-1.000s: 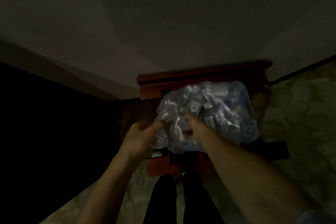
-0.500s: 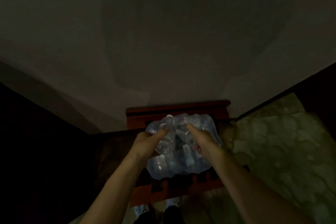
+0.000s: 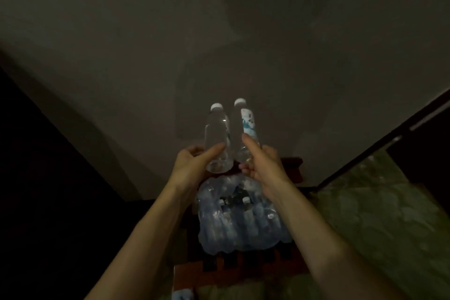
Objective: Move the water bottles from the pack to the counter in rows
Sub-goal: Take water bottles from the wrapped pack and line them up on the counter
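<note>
- The left hand (image 3: pixel 192 165) holds a clear bottle (image 3: pixel 217 140) by its lower body: the thumb lies across the near side of the bottle, the fingers (image 3: pixel 194 152) curl round its far left side, and its base shows just below the thumb.
- The right hand (image 3: pixel 264 165) holds a second bottle (image 3: pixel 247 129) the same way, thumb pressed up along its near side over the foot of the blue and white label, fingers wrapped behind on the right.
- Both bottles are raised in the air above the pack (image 3: pixel 241 224), white caps pointing up and away, side by side and touching or very nearly so; in this dim light it is hard to tell which.
- The pack, a shrink-wrapped bundle of bottles, sits below and between the forearms with a torn hole in its top, where a couple of white caps show.
- It rests on a reddish-brown wooden stand (image 3: pixel 243 268).
- A plain wall (image 3: pixel 219 31) fills the background, and a patterned floor (image 3: pixel 389 214) lies to the right.
</note>
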### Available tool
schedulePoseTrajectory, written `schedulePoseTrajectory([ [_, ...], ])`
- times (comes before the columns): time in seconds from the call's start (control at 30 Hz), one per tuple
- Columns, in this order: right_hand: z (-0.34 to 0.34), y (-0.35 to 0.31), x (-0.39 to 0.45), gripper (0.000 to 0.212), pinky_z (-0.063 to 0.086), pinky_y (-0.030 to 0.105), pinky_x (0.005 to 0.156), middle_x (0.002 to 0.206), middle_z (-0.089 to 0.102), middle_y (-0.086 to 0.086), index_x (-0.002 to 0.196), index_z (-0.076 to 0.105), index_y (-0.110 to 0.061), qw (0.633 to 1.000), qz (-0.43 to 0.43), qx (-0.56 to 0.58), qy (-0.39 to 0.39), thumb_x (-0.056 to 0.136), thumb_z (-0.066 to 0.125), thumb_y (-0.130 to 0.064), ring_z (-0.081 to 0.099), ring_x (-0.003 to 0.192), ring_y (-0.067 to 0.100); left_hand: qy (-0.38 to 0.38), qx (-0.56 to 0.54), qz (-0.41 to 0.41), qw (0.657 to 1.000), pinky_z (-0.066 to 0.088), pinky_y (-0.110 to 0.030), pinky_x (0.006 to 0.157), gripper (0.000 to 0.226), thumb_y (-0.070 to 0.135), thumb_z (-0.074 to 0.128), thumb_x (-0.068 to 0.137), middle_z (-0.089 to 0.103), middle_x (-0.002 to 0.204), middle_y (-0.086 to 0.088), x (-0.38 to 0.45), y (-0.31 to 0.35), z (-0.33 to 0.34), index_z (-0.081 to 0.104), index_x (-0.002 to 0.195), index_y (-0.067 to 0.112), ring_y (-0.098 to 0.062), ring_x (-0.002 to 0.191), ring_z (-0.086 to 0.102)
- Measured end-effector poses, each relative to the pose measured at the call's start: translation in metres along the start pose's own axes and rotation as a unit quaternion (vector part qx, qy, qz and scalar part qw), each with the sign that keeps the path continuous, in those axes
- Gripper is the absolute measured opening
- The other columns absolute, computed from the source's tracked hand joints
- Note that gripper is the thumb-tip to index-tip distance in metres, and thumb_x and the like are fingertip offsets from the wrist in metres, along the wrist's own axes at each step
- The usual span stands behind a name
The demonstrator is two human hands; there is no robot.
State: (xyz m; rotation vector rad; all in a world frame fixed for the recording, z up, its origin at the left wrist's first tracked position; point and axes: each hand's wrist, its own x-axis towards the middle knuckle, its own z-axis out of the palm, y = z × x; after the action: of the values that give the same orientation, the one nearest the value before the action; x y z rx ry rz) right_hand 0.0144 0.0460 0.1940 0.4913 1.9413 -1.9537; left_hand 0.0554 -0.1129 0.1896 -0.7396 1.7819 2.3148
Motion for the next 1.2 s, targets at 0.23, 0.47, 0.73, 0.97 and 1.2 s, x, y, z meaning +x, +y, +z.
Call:
schedulePoseTrajectory([
  [0.23,0.009,-0.035,-0.059,0.051,0.06,0.031,0.075,0.112,0.071,0.007,0.123,0.058,-0.017,0.985,-0.123,0.067,-0.106,0.081,0.075,-0.04,0.074,0.091,0.02,0.011,0.006,0.171,0.985,0.058,-0.031,0.08,0.07,0.051,0.087,0.051,0.073,0.106,-0.002,-0.067,0.047,-0.002,0.061,0.11,0.026,-0.015,0.094,0.074],
  [0.47,0.032,-0.062,-0.106,0.04,0.057,0.022,0.07,0.107,0.071,0.004,0.121,0.055,-0.021,0.959,-0.207,0.104,-0.165,0.086,0.072,-0.027,0.074,0.088,0.013,0.053,0.109,0.309,0.943,0.058,-0.024,0.078,0.05,0.027,0.082,0.076,0.07,0.112,0.005,-0.131,0.087,-0.02,0.056,0.118,0.035,-0.009,0.101,0.07],
  [0.73,0.093,-0.088,-0.143,0.038,0.058,0.032,0.077,0.114,0.069,0.014,0.114,0.056,-0.023,0.924,-0.283,0.137,-0.216,0.082,0.075,-0.017,0.072,0.099,0.026,0.112,0.185,0.364,0.906,0.058,-0.03,0.082,0.067,0.034,0.078,0.064,0.068,0.111,0.003,-0.172,0.137,-0.061,0.049,0.124,0.027,-0.009,0.096,0.069],
  [0.97,0.193,-0.094,-0.182,0.037,0.058,0.028,0.075,0.111,0.073,0.007,0.118,0.056,-0.019,0.897,-0.31,0.145,-0.279,0.087,0.069,-0.005,0.072,0.099,0.018,0.212,0.212,0.37,0.879,0.06,-0.038,0.075,0.065,0.051,0.086,0.061,0.071,0.093,0.006,-0.199,0.171,-0.139,0.053,0.11,0.025,-0.01,0.083,0.07],
  [1.2,0.303,-0.074,-0.241,0.034,0.059,0.036,0.085,0.102,0.075,0.009,0.101,0.062,-0.03,0.9,-0.322,0.158,-0.246,0.076,0.079,-0.013,0.073,0.096,0.024,0.284,0.317,0.385,0.819,0.049,-0.047,0.095,0.064,0.051,0.079,0.069,0.048,0.112,-0.01,-0.227,0.207,-0.258,0.058,0.121,0.021,-0.029,0.112,0.047],
])
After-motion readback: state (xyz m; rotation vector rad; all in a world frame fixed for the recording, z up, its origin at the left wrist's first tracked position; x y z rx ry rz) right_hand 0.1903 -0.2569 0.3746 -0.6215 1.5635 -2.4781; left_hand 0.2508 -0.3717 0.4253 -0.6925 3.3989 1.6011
